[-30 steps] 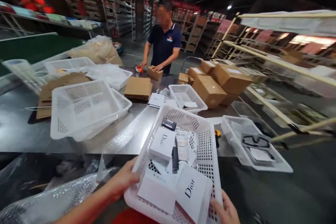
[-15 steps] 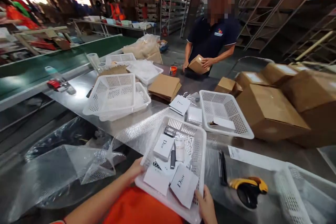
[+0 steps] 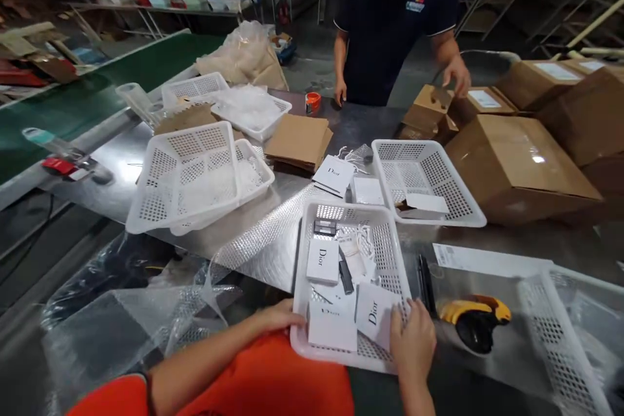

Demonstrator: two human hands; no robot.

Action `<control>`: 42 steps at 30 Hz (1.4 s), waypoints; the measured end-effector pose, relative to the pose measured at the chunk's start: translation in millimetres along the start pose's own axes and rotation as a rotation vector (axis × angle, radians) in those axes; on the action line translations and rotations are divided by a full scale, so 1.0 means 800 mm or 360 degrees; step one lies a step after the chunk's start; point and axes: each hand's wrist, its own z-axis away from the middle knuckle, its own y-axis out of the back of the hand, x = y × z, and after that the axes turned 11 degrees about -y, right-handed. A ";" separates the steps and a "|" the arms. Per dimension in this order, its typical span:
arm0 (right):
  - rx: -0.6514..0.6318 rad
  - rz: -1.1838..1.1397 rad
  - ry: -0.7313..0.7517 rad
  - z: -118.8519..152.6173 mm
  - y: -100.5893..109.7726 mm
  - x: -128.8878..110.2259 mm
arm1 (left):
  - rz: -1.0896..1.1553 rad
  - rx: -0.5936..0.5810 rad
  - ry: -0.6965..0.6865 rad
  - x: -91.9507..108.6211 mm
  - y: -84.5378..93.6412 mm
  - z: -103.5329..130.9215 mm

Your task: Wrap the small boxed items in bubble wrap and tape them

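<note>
A white plastic basket rests at the near table edge in front of me. My left hand is closed on its left rim near the front corner. Over the right rim, my right hand has its fingers curled, their tips against a white Dior packet. Also inside are a white Dior box, another white packet, a slim dark stick, a small dark box and white cord. Whether the right fingers also pinch the packet is hard to tell.
A yellow-black tape dispenser and a black pen-like item lie to the right. Behind stand another basket, white Dior bags and flat cardboard. Cartons fill the right; a co-worker stands opposite.
The basket has turned straighter and sits flatter at the table edge. My right hand has moved up its right rim. The co-worker no longer holds the carton; one hand is over cartons at the right.
</note>
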 end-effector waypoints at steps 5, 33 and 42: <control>-0.0007 0.0456 0.0188 0.013 -0.034 -0.016 | -0.0505 -0.0482 0.0014 0.015 0.023 -0.016; -0.0140 0.0286 0.0576 -0.104 -0.047 -0.012 | -0.0852 0.0108 -0.0234 0.065 -0.032 -0.050; -0.0410 0.0490 0.0287 -0.113 -0.084 -0.048 | -0.0429 0.0563 -0.0307 0.070 0.041 -0.027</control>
